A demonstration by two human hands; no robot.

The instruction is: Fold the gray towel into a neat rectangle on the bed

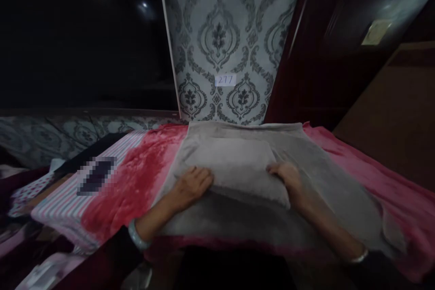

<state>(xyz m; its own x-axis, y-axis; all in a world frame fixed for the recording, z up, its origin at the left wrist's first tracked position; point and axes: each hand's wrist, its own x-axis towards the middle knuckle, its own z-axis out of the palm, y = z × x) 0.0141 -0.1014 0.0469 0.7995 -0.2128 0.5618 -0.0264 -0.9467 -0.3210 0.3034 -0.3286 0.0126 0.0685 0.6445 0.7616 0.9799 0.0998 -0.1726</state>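
Observation:
A soft light-grey cloth [238, 158], folded into a rough rectangle, lies in the middle of a larger grey cloth [238, 215]. My left hand [194, 186] is closed at the left side of the folded piece, its fingers curled over the edge. On the opposite side, my right hand [288, 179] pinches the right edge between thumb and fingers. The near edge of the folded piece slants down to the right. I cannot tell whether the two grey layers are one piece.
A red and pink plush blanket [136, 181] lies beneath the grey cloth. At left are a striped cloth [61, 195] and a blurred-out dark object [97, 176]. Behind stands a patterned wall [217, 31] with a paper label [225, 80], beside a large dark screen [81, 45].

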